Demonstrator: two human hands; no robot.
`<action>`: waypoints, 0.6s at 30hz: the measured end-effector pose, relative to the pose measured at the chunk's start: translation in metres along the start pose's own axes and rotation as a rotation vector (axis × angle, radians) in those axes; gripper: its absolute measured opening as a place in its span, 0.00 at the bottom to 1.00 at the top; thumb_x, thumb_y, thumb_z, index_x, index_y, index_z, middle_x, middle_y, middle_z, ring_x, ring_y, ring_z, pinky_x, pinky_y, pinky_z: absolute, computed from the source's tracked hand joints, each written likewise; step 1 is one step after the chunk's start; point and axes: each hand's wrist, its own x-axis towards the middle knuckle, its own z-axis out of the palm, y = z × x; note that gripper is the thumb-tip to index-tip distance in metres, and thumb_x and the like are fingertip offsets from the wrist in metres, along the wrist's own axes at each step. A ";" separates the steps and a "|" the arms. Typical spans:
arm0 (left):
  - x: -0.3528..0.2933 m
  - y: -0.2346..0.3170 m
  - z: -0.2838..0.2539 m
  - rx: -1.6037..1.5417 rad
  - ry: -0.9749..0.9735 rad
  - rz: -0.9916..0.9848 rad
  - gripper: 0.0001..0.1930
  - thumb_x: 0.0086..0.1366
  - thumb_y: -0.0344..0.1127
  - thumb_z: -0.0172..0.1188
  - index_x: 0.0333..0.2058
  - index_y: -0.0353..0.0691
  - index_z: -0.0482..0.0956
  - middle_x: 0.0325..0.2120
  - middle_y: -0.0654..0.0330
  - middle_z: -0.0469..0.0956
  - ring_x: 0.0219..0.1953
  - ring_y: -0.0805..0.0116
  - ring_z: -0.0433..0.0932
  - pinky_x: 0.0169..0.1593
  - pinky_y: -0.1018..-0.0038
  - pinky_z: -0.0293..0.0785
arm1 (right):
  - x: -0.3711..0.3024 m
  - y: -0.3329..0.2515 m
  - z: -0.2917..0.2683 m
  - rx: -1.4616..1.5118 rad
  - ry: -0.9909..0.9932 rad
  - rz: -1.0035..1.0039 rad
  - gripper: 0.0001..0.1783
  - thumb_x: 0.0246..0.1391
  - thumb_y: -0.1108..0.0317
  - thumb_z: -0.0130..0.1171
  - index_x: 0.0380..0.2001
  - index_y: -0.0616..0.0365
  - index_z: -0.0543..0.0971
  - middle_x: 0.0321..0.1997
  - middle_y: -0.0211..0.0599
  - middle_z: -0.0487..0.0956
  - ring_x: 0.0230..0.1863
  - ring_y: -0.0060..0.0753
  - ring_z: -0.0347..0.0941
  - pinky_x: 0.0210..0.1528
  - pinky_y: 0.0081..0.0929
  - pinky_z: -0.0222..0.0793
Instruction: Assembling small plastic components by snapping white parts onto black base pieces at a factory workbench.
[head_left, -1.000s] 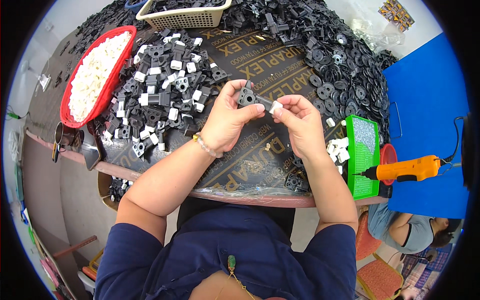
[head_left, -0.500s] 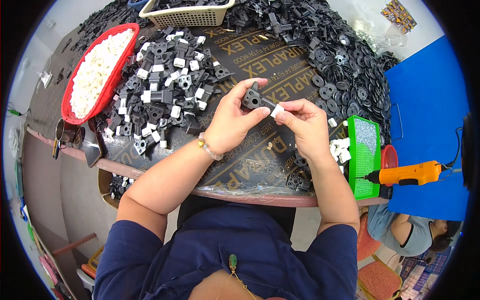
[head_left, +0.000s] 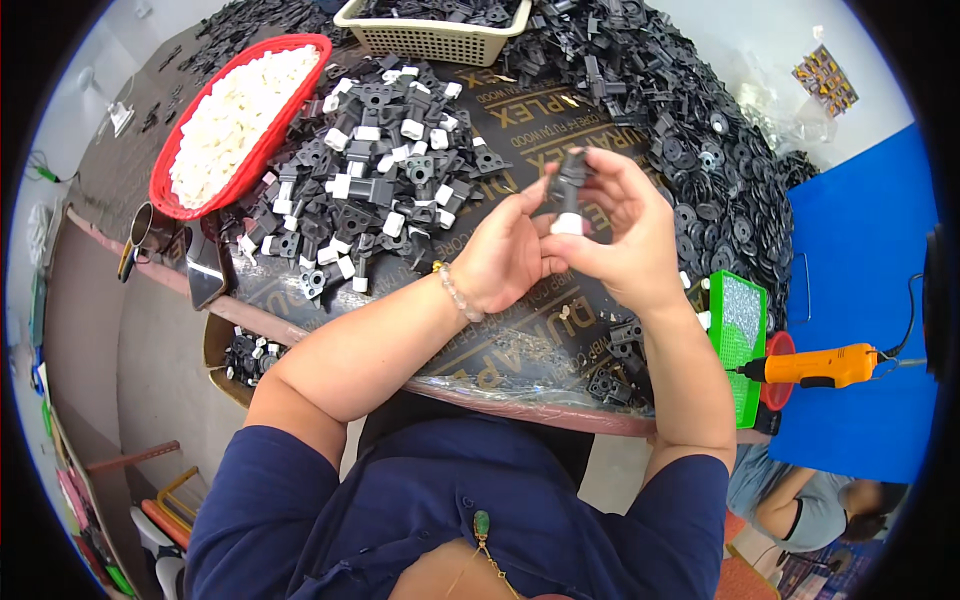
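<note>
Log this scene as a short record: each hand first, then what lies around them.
Right hand: holds a black part with a white cap
Left hand: beside that part, contact unclear
Left side: red basket of white pieces; black heap, many pieces white-capped
Far side: beige basket
Right side: black discs, green tray, orange screwdriver

Near the frame's centre, the right hand [head_left: 640, 240] is curled beside the left hand [head_left: 503, 258]; both forearms [head_left: 370, 345] slant inward.
</note>
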 end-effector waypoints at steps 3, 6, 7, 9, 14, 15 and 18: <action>-0.007 -0.008 -0.009 0.011 0.208 -0.010 0.28 0.71 0.54 0.55 0.63 0.47 0.62 0.53 0.59 0.75 0.52 0.67 0.78 0.51 0.67 0.78 | 0.031 -0.016 0.037 -0.285 -0.069 -0.150 0.40 0.36 0.66 0.79 0.54 0.66 0.74 0.51 0.44 0.82 0.50 0.32 0.79 0.55 0.30 0.74; -0.003 0.005 -0.023 0.044 0.040 0.010 0.25 0.70 0.51 0.58 0.58 0.41 0.71 0.54 0.59 0.76 0.54 0.64 0.77 0.58 0.63 0.74 | 0.064 -0.013 0.082 -0.361 -0.067 -0.295 0.41 0.34 0.56 0.81 0.50 0.67 0.77 0.47 0.48 0.83 0.47 0.37 0.82 0.52 0.33 0.76; 0.000 0.007 -0.012 0.090 0.139 0.000 0.21 0.72 0.48 0.56 0.53 0.38 0.75 0.50 0.56 0.79 0.51 0.64 0.78 0.57 0.63 0.74 | 0.077 -0.004 0.090 -0.464 -0.028 -0.432 0.42 0.34 0.53 0.80 0.51 0.66 0.77 0.48 0.49 0.82 0.48 0.42 0.81 0.52 0.36 0.76; 0.005 0.009 -0.022 0.056 0.211 -0.017 0.20 0.72 0.47 0.56 0.53 0.37 0.76 0.48 0.56 0.80 0.50 0.64 0.79 0.57 0.63 0.74 | 0.108 0.021 0.114 -0.618 0.014 -0.638 0.44 0.36 0.50 0.78 0.53 0.65 0.75 0.52 0.52 0.80 0.53 0.53 0.77 0.57 0.41 0.73; 0.012 0.030 -0.056 0.019 0.221 0.001 0.22 0.72 0.44 0.55 0.57 0.34 0.72 0.44 0.54 0.82 0.44 0.61 0.82 0.51 0.62 0.80 | 0.145 0.047 0.158 -0.685 -0.214 -0.551 0.46 0.44 0.60 0.74 0.63 0.65 0.64 0.63 0.55 0.72 0.64 0.54 0.68 0.67 0.42 0.64; 0.011 0.037 -0.061 -0.033 0.214 0.012 0.23 0.73 0.44 0.54 0.58 0.34 0.71 0.43 0.54 0.82 0.42 0.60 0.83 0.48 0.61 0.81 | 0.150 0.047 0.164 -0.742 -0.229 -0.563 0.47 0.46 0.56 0.73 0.65 0.63 0.63 0.66 0.55 0.69 0.66 0.54 0.66 0.68 0.43 0.63; 0.014 0.053 -0.065 -0.037 0.235 0.079 0.22 0.73 0.45 0.54 0.57 0.35 0.72 0.43 0.54 0.82 0.43 0.60 0.83 0.50 0.62 0.80 | 0.156 0.048 0.170 -0.726 -0.200 -0.647 0.47 0.48 0.50 0.71 0.66 0.62 0.64 0.67 0.56 0.68 0.67 0.55 0.66 0.68 0.42 0.63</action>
